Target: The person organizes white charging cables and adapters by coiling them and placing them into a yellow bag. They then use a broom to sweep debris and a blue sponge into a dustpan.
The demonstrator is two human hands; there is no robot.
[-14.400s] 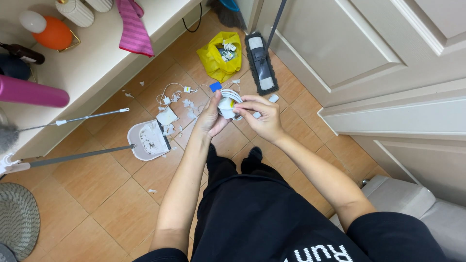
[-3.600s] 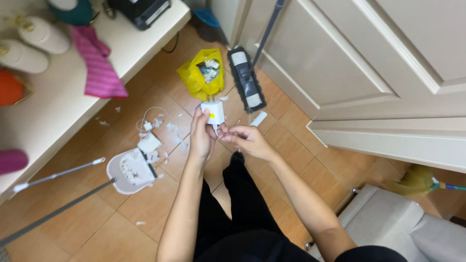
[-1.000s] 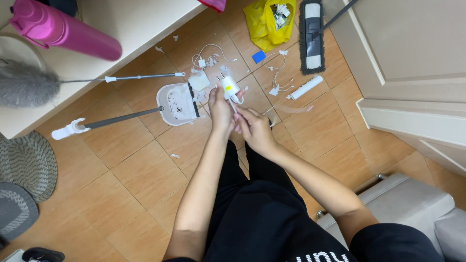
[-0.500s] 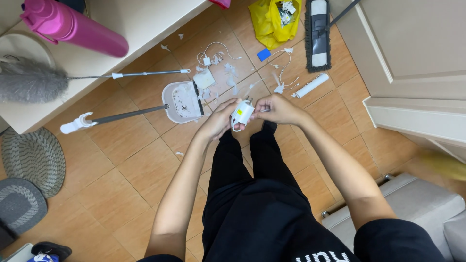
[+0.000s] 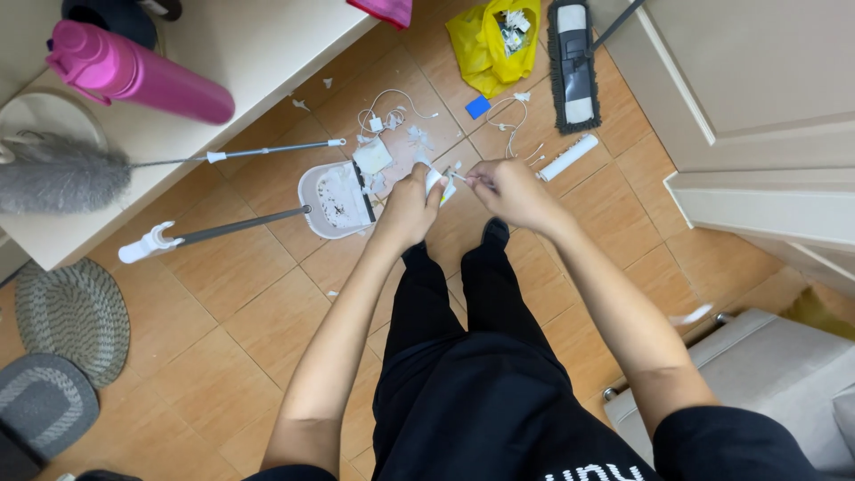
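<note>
Your left hand closes its grip on a small white packet, long axis pointing away from you, while your right hand pinches its far end.

Bright, even indoor light, soft shadows.
Both hands, the left hand and the right hand, blur slightly at frame centre; wide-angle bending curves the door upper right; the floor tiles stay sharp, without glare.
</note>
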